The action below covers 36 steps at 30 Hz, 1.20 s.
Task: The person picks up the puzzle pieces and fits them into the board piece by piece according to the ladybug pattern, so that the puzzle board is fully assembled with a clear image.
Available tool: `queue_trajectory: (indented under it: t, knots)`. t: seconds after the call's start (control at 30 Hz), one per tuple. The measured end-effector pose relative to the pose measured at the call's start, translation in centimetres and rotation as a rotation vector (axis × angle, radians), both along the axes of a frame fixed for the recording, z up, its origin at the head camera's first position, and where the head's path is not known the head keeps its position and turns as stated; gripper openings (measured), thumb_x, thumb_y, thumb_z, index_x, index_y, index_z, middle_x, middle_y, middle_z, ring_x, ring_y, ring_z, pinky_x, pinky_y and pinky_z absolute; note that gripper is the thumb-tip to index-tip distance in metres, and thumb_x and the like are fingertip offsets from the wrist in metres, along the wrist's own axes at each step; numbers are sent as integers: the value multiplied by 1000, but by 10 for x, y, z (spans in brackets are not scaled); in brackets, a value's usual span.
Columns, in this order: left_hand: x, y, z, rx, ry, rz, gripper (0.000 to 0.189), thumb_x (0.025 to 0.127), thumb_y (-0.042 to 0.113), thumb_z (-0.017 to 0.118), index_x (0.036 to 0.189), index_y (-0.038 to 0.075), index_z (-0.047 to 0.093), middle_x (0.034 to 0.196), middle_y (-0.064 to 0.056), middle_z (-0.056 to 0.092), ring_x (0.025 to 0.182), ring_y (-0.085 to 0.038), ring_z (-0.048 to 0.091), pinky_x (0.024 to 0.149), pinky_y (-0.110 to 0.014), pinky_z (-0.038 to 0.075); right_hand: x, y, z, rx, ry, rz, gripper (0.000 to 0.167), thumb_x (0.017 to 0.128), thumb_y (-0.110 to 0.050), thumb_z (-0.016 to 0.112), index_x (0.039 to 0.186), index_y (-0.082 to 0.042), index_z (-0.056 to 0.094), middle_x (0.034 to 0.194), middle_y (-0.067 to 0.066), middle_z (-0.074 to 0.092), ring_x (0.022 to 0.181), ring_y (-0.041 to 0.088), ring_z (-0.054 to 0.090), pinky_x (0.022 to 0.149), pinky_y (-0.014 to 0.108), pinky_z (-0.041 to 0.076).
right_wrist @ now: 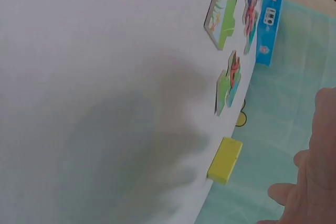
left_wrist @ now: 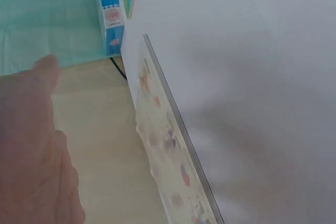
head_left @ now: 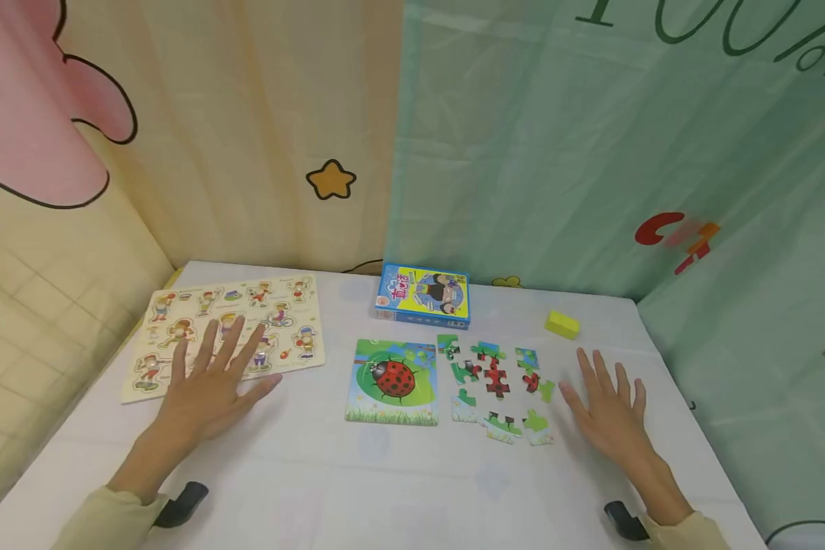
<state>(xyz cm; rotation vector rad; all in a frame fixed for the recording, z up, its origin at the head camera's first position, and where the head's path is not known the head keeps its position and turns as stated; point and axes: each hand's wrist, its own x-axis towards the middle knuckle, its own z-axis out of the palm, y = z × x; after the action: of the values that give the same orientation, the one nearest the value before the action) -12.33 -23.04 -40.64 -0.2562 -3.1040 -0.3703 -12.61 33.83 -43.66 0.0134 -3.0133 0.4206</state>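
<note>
My left hand (head_left: 209, 393), fingers spread, hovers at the near edge of a wooden board with small cartoon figures (head_left: 296, 317) and holds nothing. Its fingers overlap the board in the head view. On the right, my right hand (head_left: 612, 416) is spread too, with nothing in it, beside several loose jigsaw pieces (head_left: 496, 380). These pieces show bits of red, green and blue. Between the hands lies a square ladybug picture (head_left: 393, 380), flat on the table. A yellow block (head_left: 562, 325) sits beyond the right fingertips; the right wrist view shows it near the table edge.
A blue and yellow box (head_left: 422, 296) lies at the back of the white table (head_left: 357, 489), behind the ladybug picture. Printed curtains (head_left: 522, 153) hang along the back and sides. A dark band (head_left: 182, 504) is on the left wrist.
</note>
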Motion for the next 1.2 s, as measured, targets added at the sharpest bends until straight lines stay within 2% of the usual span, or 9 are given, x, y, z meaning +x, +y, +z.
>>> queue_trajectory:
  t: [0.3, 0.5, 0.7, 0.87, 0.97, 1.03, 1.2]
  knots:
    - [-6, 34, -9, 128, -63, -108, 100, 91, 68, 56, 163, 21, 5, 167, -20, 10, 151, -51, 8, 115, -74, 3, -12, -27, 3, -7, -8, 47, 78, 104, -50, 44, 162, -12, 9, 163, 30, 14, 145, 60, 6, 112, 76, -3]
    - [-15, 59, -22, 212, -79, -147, 105, 88, 65, 63, 163, 17, 6, 167, -21, 12, 152, -48, 9, 116, -74, 6, -23, -44, 0, -18, -20, 84, 79, 103, -52, 45, 162, -13, 9, 165, 26, 13, 147, 57, 6, 113, 74, -3]
    - [-23, 83, -36, 305, -112, -205, 111, 85, 56, 73, 163, 16, 5, 167, -21, 13, 153, -45, 11, 117, -72, 11, -30, -61, -3, -15, -10, 115, 77, 103, -54, 42, 162, -15, 12, 163, 26, 20, 147, 55, 11, 113, 74, 2]
    - [-27, 98, -44, 410, -244, -249, 112, 85, 49, 76, 162, 11, 4, 168, -20, 8, 155, -40, 6, 120, -69, 6, -39, -75, -5, -22, -23, 149, 75, 104, -51, 44, 162, -17, 12, 164, 24, 21, 148, 54, 11, 114, 73, 4]
    - [-29, 105, -49, 436, -308, -256, 109, 87, 45, 76, 161, 6, 7, 168, -19, 5, 156, -38, 1, 122, -65, 0, -46, -85, -7, -23, -42, 183, 74, 104, -51, 44, 163, -19, 12, 165, 21, 21, 149, 52, 12, 116, 71, 4]
    - [-30, 108, -52, 439, -322, -251, 107, 86, 41, 77, 160, 2, 11, 168, -21, 4, 155, -40, -1, 122, -64, -2, -50, -91, -8, -19, -56, 207, 74, 104, -52, 44, 163, -20, 12, 166, 20, 20, 150, 50, 12, 116, 70, 5]
    - [-32, 116, -54, 427, -300, -244, 107, 82, 36, 83, 158, -3, 18, 167, -23, 7, 155, -42, 0, 121, -65, -2, -61, -102, -9, -21, -36, 299, 71, 103, -49, 49, 162, -21, 20, 165, 17, 25, 149, 46, 21, 118, 68, 9]
